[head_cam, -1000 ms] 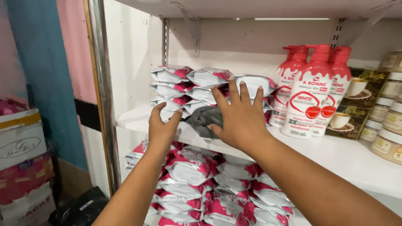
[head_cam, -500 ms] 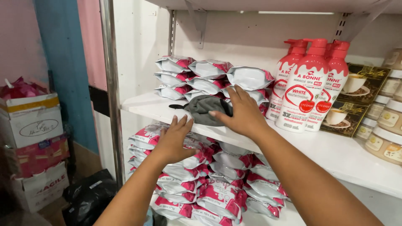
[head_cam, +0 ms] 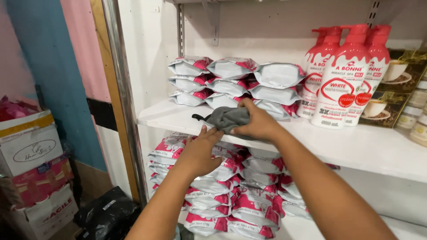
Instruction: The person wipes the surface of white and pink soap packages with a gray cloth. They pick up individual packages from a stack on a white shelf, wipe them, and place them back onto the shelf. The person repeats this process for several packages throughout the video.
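Note:
A grey cloth lies bunched on the white shelf, in front of stacked white-and-pink soft packs. My right hand grips the cloth's right side with curled fingers. My left hand is just below the shelf's front edge, fingers apart, fingertips touching the underside of the cloth at the edge. Behind that hand sits a pile of pink-and-white packs on the lower shelf.
Three red-and-white pump bottles stand right of the packs, with boxes and jars beyond. A metal post borders the shelf on the left. Cardboard boxes and a black bag sit on the floor at left.
My right hand went from flat on the cloth to closed on it. My left hand dropped from the shelf top to below its front edge, then rose to touch the cloth.

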